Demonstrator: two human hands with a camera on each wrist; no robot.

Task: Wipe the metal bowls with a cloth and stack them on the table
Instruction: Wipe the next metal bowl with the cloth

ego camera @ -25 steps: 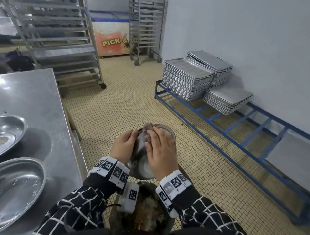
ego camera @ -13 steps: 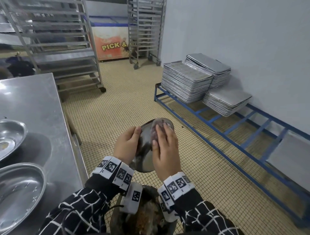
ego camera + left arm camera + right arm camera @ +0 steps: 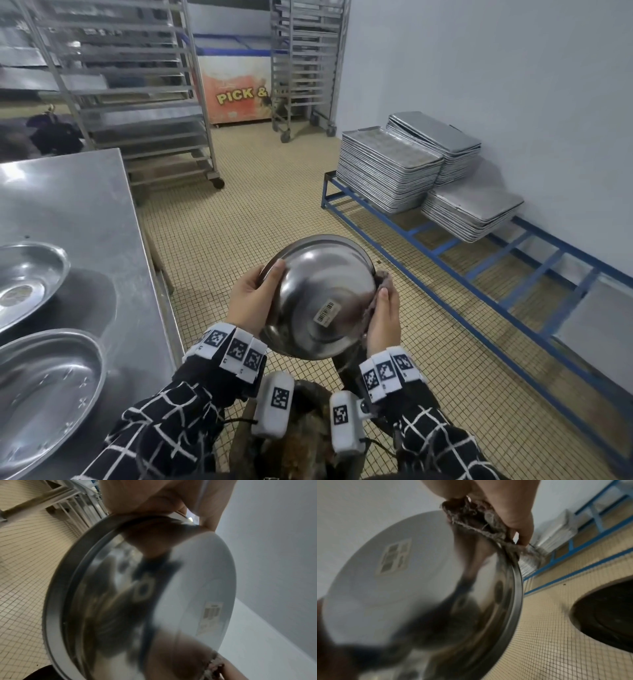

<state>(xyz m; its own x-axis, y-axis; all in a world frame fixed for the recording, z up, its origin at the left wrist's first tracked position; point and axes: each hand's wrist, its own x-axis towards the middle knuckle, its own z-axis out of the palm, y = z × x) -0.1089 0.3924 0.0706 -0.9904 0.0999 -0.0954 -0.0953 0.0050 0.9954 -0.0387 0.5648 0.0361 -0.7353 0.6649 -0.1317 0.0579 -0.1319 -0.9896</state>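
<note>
A metal bowl (image 3: 318, 294) is held in the air over the tiled floor, its underside with a barcode sticker (image 3: 327, 312) turned toward me. My left hand (image 3: 253, 301) grips its left rim, thumb on the outside. My right hand (image 3: 383, 318) presses a dark frayed cloth (image 3: 378, 284) against the bowl's right rim. In the right wrist view the cloth (image 3: 476, 517) is bunched under the fingers at the rim of the bowl (image 3: 412, 588). The left wrist view is filled by the bowl (image 3: 137, 601). Two more metal bowls (image 3: 24, 281) (image 3: 44, 387) lie on the steel table (image 3: 78, 212) to the left.
A dark bin (image 3: 298, 442) stands on the floor below my wrists. A blue rack (image 3: 479, 253) with stacked metal trays (image 3: 387, 168) runs along the right wall. Wheeled tray racks (image 3: 137, 102) and an orange chest freezer (image 3: 236, 89) stand at the back.
The bowl has been turned so its underside faces me, and raised a little. My right hand with the cloth slid from the bowl's middle to its right rim.
</note>
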